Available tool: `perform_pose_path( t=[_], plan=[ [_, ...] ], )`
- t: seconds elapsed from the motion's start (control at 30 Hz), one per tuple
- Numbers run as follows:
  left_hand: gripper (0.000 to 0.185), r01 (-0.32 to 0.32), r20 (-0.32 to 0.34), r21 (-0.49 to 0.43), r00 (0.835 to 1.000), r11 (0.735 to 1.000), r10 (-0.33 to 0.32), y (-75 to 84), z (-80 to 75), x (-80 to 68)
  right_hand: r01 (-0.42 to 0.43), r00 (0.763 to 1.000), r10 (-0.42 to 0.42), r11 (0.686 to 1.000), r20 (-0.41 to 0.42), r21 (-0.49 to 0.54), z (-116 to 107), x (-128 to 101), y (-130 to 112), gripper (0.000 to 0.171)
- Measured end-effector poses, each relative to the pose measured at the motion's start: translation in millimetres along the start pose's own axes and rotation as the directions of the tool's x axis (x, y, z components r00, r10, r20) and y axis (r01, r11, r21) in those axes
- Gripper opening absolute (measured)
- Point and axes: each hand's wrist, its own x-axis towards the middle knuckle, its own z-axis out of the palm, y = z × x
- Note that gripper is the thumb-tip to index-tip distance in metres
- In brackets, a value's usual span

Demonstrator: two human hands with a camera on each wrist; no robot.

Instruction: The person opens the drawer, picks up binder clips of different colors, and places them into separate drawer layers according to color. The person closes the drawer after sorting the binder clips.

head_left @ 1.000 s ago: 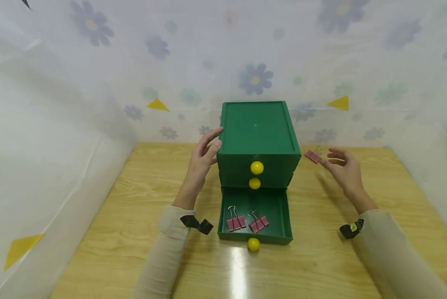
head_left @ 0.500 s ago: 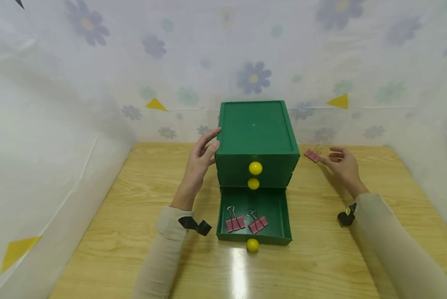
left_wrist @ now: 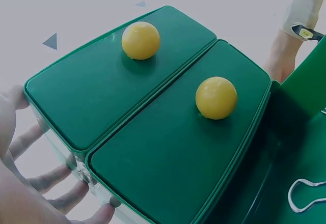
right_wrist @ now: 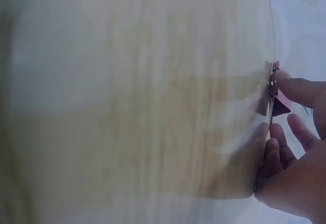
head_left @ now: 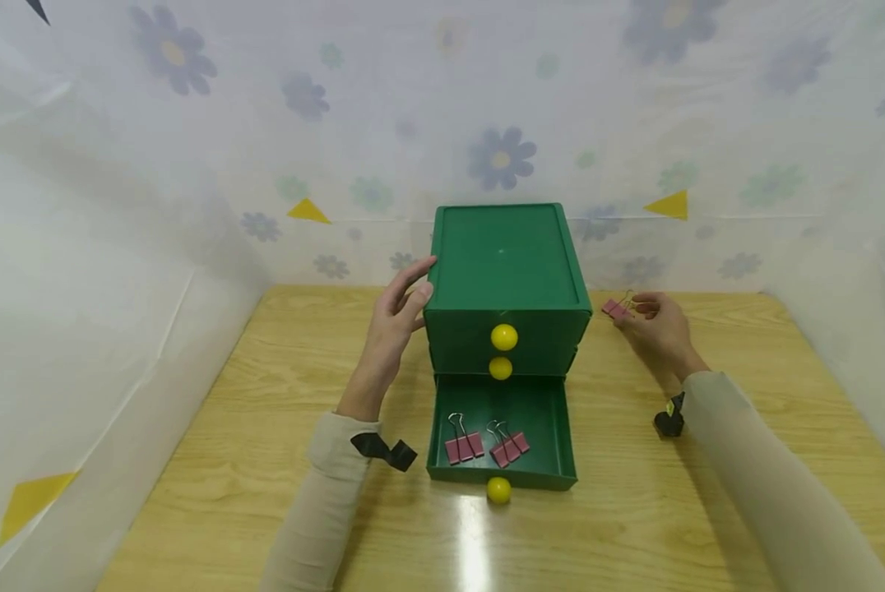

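A green drawer unit [head_left: 507, 256] with round yellow knobs stands mid-table, its bottom drawer [head_left: 546, 403] pulled out. Two pink binder clips, a left one [head_left: 464, 448] and a right one [head_left: 510, 450], lie in that drawer, wire handles toward the back. My left hand [head_left: 391, 329] rests on the unit's left side, fingers spread along its wall, as the left wrist view also shows. Right of the unit, another pink binder clip [head_left: 616, 309] lies on the table. My right hand [head_left: 662, 329] is around it, thumb at its pink body and fingers by its wire handles, with a gap showing in the right wrist view.
The wooden table [head_left: 287, 370] meets a white flowered sheet [head_left: 383, 123] behind the unit. Yellow triangles [head_left: 668, 205] mark the sheet. The open drawer juts toward the front between both forearms.
My right hand has moved left and in over the loose binder clip, its fingers reaching the wire handles. The left hand stays against the drawer unit.
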Motion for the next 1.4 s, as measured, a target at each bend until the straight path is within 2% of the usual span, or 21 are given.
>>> perform_pose_path(
  t=[0.23,0.57,1.03,1.27,1.4],
  plan=[
    [0.045,-0.008,0.002,-0.007,1.000,1.000,0.008,1.8,1.0,-0.1,0.002,1.000,-0.003,0.998,-0.019,-0.067,2.4,3.8,-0.2,0.043],
    [0.045,-0.002,-0.004,0.003,1.000,1.000,0.002,2.1,0.3,0.2,0.034,0.999,-0.036,0.996,-0.018,-0.083,-4.3,-2.8,-4.5,0.046],
    [0.045,0.002,-0.006,-0.010,1.000,1.000,-0.002,0.5,-0.4,1.4,0.100,0.995,-0.098,0.993,-0.036,0.059,-18.2,-19.8,-24.0,0.049],
    [0.045,-0.001,-0.012,-0.010,1.000,1.000,0.000,0.6,0.3,1.3,0.103,0.994,-0.092,0.966,-0.057,0.238,-24.8,-29.8,-34.4,0.048],
    [0.045,-0.002,-0.011,-0.003,1.000,1.000,0.002,1.0,1.2,1.7,0.106,0.993,-0.088,0.953,-0.077,0.283,-27.7,-38.5,-36.4,0.043]
  ],
)
